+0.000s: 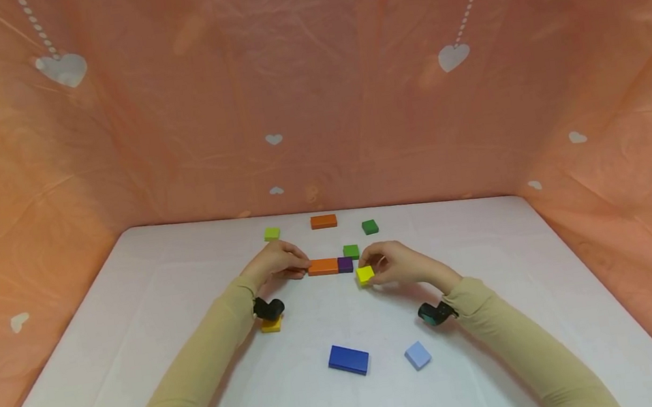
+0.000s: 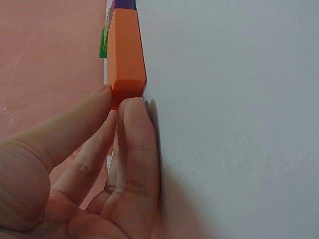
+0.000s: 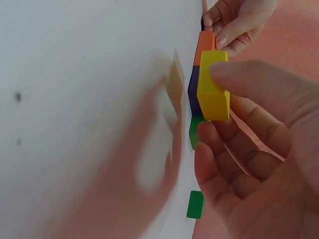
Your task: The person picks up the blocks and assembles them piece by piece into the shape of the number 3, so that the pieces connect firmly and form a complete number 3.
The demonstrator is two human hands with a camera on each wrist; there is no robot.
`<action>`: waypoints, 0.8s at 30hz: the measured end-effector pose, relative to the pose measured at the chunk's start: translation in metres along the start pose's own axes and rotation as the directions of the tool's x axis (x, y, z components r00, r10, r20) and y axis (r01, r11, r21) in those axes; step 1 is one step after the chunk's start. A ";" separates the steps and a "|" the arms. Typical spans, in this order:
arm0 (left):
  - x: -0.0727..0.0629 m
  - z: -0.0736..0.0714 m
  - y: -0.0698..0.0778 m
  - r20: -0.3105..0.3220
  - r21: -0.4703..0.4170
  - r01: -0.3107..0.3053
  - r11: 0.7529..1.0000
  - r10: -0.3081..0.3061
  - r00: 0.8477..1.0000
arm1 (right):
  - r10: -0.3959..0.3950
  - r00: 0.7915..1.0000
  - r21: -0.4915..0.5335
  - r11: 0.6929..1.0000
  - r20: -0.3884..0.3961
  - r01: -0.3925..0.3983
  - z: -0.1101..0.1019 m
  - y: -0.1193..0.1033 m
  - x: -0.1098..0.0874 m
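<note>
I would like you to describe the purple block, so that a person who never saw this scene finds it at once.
On the white table, find the left hand, which touches one end of an orange block. The purple block sits at that block's other end, with a green block just behind it. It is the only purple one, and shorter than its orange neighbour.

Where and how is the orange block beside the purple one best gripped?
Probably pinch the orange block across its long sides, coming from above: it lies flat, the purple block abuts its right end, and the left hand is at the other.
</note>
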State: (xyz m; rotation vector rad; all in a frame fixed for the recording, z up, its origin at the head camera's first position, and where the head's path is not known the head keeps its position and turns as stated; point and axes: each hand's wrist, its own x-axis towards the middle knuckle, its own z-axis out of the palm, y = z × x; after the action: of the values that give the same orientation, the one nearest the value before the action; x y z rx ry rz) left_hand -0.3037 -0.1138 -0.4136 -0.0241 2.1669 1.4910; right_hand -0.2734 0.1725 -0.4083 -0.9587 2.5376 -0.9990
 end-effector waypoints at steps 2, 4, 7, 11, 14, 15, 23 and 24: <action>0.001 0.000 0.000 0.002 -0.006 0.002 1.000 -0.002 1.000 | 0.003 1.000 0.002 1.000 -0.002 -0.003 0.000 -0.001 0.002; 0.002 -0.001 -0.001 0.002 -0.012 0.003 1.000 -0.003 1.000 | 0.008 1.000 0.006 1.000 -0.004 -0.008 0.001 -0.001 0.003; 0.002 -0.001 -0.001 0.000 -0.013 0.001 1.000 -0.001 1.000 | 0.013 1.000 0.008 1.000 -0.006 -0.013 0.002 -0.002 0.005; 0.002 0.000 0.000 -0.006 -0.008 0.004 1.000 -0.004 1.000 | 0.022 1.000 0.005 1.000 -0.006 -0.022 0.004 -0.002 0.007; 0.001 0.000 0.000 -0.009 -0.002 0.005 1.000 -0.005 1.000 | 0.031 0.999 -0.002 1.000 -0.006 -0.031 0.006 -0.002 0.009; 0.001 0.000 0.000 -0.008 0.001 0.003 1.000 -0.003 1.000 | 0.034 0.999 -0.006 0.999 -0.005 -0.034 0.006 -0.001 0.009; 0.001 0.000 0.000 -0.004 0.008 -0.002 1.000 0.002 1.000 | 0.056 0.998 -0.014 0.998 -0.007 -0.056 0.010 0.001 0.012; 0.001 0.000 0.000 -0.004 0.008 -0.004 1.000 0.004 1.000 | 0.058 0.998 -0.014 0.998 -0.008 -0.058 0.010 0.001 0.012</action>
State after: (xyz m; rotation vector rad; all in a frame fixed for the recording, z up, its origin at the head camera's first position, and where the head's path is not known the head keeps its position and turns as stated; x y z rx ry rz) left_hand -0.3042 -0.1141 -0.4139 -0.0204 2.1772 1.4856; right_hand -0.2782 0.1602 -0.4160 -0.8813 2.5664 -0.9713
